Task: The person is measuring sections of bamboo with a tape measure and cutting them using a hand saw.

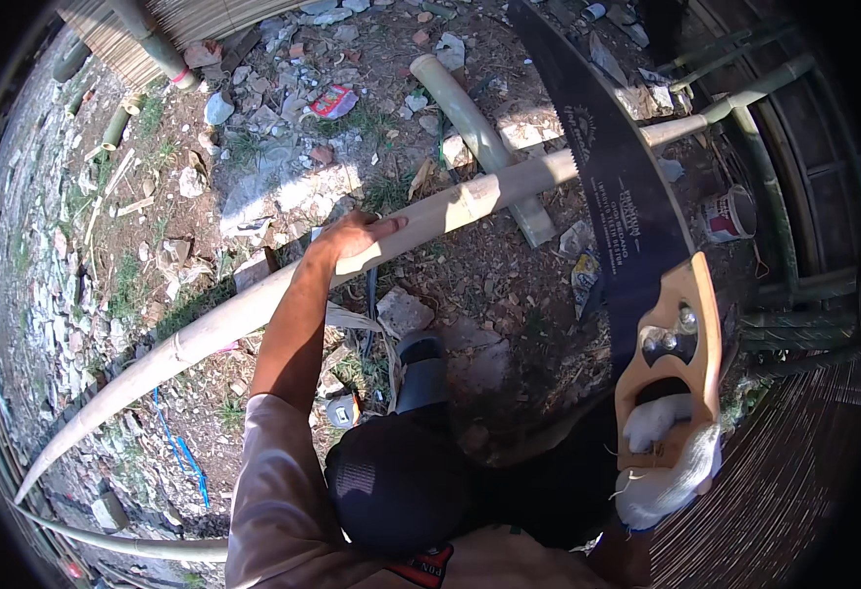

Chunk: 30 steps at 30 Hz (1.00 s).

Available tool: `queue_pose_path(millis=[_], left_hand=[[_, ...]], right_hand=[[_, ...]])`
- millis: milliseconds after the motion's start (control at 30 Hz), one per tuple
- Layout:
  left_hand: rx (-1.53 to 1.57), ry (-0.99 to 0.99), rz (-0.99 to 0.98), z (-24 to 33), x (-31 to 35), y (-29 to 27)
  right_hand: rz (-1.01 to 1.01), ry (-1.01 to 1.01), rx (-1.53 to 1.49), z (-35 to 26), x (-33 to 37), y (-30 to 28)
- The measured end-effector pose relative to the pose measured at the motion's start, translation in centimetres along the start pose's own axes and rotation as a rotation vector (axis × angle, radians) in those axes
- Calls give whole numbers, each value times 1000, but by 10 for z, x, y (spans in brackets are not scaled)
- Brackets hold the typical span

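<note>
The saw blade (626, 167) is made of smooth, dark metal, its handle (680, 287) of wood. A smooth, matt surface is shown by the bamboo pole (460, 206).

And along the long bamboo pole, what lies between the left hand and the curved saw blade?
A bare stretch of the long bamboo pole shows there in the head view, with a shorter bamboo piece crossing beneath it.
</note>
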<state>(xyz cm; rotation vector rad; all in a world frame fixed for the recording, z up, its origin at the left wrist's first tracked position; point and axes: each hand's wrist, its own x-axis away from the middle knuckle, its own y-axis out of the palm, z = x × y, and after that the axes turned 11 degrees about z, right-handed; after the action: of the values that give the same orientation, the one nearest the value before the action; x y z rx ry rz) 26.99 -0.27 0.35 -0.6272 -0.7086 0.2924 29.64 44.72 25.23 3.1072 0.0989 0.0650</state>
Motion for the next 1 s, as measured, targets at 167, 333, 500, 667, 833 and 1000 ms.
queue_pose_path(millis=[167,333,500,667,833,1000], left_hand=[[-56,-86,-22,0,-4,-9],[-44,-106,-139,6,1,-15],[-37,-60,35,7,4,-6],[-41,-34,-27,-4,-7,-4],[-71,0,-36,-16,-14,2],[-51,8,-15,-15,-12,3]], right_hand=[[-120,-263,405,87,-15,63],[-198,-304,476,123,-10,70],[-222,-365,462,148,7,61],[-238,-288,411,138,28,50],[-198,-231,463,101,51,28],[-247,-262,465,110,35,28]])
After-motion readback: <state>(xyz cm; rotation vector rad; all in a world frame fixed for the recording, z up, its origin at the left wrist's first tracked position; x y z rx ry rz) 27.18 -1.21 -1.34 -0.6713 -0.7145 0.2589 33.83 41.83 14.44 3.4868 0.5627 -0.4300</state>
